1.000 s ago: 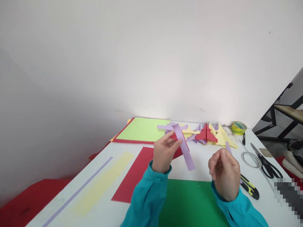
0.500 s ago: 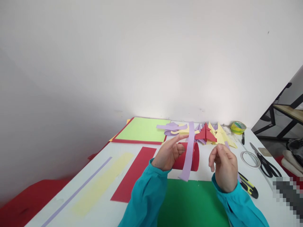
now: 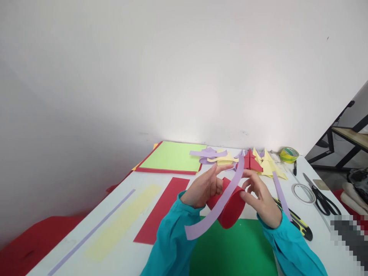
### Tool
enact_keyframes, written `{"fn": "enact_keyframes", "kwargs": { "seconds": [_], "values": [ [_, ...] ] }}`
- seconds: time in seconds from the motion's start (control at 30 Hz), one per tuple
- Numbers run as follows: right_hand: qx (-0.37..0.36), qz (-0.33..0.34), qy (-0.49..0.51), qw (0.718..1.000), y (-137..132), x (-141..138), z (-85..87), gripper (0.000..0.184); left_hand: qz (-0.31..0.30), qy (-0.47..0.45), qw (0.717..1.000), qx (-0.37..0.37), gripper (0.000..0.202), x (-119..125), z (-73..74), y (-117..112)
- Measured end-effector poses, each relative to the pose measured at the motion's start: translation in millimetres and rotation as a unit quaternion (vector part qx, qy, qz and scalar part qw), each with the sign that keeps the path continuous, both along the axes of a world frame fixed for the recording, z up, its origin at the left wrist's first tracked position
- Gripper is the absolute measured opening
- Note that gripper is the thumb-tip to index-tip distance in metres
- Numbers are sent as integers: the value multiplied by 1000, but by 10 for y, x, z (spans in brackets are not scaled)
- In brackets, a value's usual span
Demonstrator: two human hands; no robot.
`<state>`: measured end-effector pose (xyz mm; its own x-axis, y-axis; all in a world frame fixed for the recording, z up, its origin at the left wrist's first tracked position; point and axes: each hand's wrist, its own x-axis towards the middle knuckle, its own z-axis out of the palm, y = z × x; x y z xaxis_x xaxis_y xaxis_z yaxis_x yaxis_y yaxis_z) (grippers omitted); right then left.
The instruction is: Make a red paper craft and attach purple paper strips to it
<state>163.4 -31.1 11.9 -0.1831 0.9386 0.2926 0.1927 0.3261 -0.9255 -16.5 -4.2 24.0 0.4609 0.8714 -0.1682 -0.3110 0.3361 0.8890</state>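
A red paper tube (image 3: 230, 212) is held up over the green sheet (image 3: 238, 249), its open end tilted down toward me. My left hand (image 3: 205, 186) is closed around the tube's left side, index finger stretched out at the top. A curved purple paper strip (image 3: 220, 203) passes in front of the tube, its upper end by that fingertip and its lower end hanging free. My right hand (image 3: 258, 197) has its thumb and fingers at the tube's right rim, the rim between them.
Behind lie folded paper shapes (image 3: 250, 161) and a light-green sheet (image 3: 175, 155). On the right are a box cutter (image 3: 300, 224), a purple strip (image 3: 281, 195), a tape roll (image 3: 303, 193) and scissors (image 3: 322, 197). A red strip (image 3: 163, 209) lies left.
My right hand has moved left from empty air to the tube's rim. The tube has tilted, its open end turning toward me, and the purple strip has swung from near vertical to slanting.
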Motion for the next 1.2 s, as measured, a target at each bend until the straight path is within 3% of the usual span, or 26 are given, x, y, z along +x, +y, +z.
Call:
{"fn": "enact_keyframes", "kwargs": {
  "seconds": [0.07, 0.17, 0.27, 0.33, 0.4, 0.47, 0.57, 0.6, 0.67, 0.77, 0.87, 1.0, 1.2],
  "values": [
    [-26, 30, -42, 998, 18, -19, -26, 30, -22, -5, 1000, 3, 71, 3, -2, -10],
    [-26, -11, -41, 999, 54, -42, -104, 10, -7, -16, 1000, 12, 63, 19, -20, 2],
    [27, -130, 32, 991, 105, -25, -178, 12, 130, -22, 990, 47, 49, 31, -72, 73],
    [80, -237, 71, 966, 145, 4, -208, 14, 249, -21, 966, 64, 36, 39, -120, 136],
    [129, -322, 92, 933, 185, 33, -226, 14, 305, -6, 950, 60, 26, 63, -163, 181],
    [160, -371, 94, 910, 219, 51, -240, 13, 256, 24, 964, 61, 24, 116, -188, 182],
    [171, -414, 57, 892, 246, 59, -262, 12, 66, 74, 990, 99, 25, 242, -187, 102],
    [170, -426, 36, 888, 247, 59, -271, 11, 12, 85, 990, 115, 26, 288, -183, 65],
    [171, -446, -15, 878, 242, 56, -287, 9, -34, 98, 984, 142, 28, 370, -177, 5],
    [193, -450, -88, 867, 219, 44, -298, 6, -10, 114, 981, 155, 32, 443, -196, -24],
    [212, -414, -128, 876, 186, 14, -279, 14, 41, 121, 984, 123, 42, 458, -236, 4],
    [225, -381, -127, 888, 144, -34, -230, 19, 102, 110, 986, 77, 41, 439, -259, 33],
    [231, -356, -111, 899, 116, -61, -200, 24, 142, 106, 982, 60, 38, 426, -245, 35]
  ]
}}
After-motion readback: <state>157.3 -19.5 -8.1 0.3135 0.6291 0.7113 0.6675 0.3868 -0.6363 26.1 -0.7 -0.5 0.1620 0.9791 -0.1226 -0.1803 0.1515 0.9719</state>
